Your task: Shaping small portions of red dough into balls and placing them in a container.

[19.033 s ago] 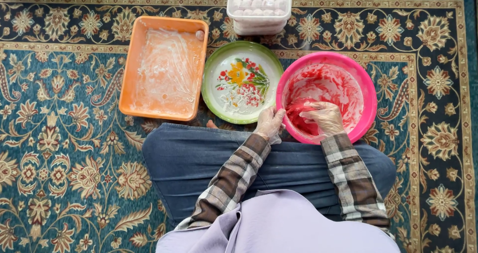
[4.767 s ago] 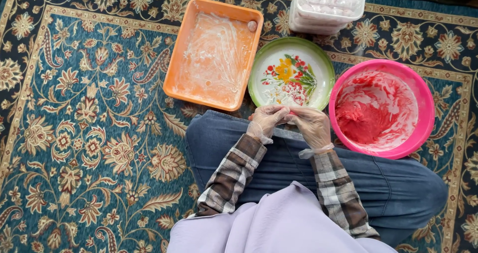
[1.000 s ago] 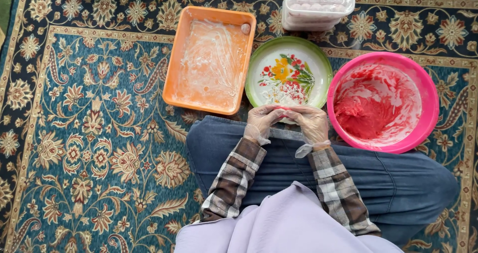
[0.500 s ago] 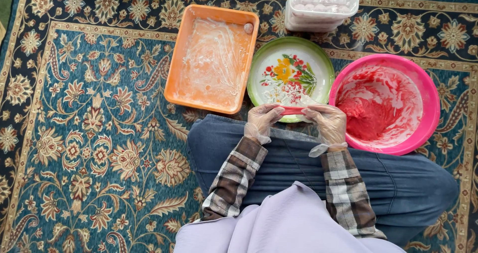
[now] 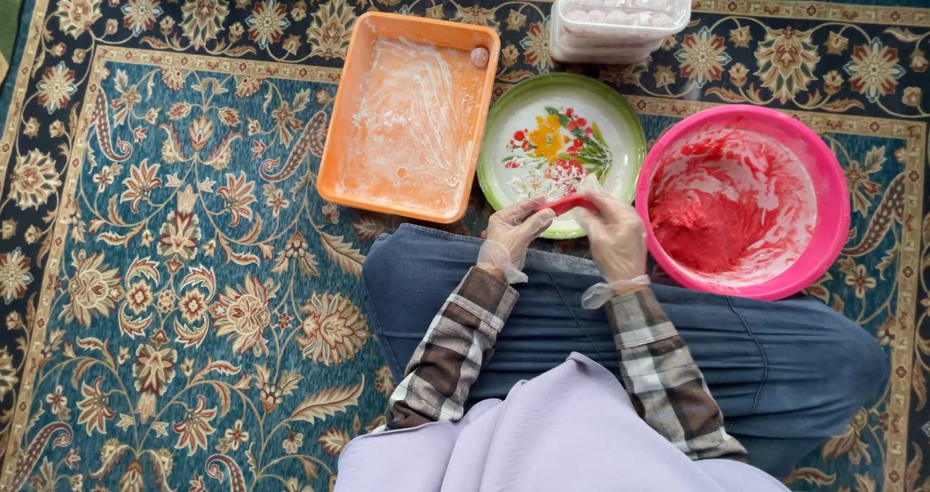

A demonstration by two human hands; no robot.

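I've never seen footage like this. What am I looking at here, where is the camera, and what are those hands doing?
There is no machine: a camera worn on a person's head looks down at their own lap and hands as they sit on a patterned carpet. Both hands wear thin clear gloves. The left hand and right hand together pinch a small piece of red dough over a flowered plate. Beside it lie an orange tray dusted white, a pink bowl of red dough, and, farther off, clear plastic boxes of pale round pieces.
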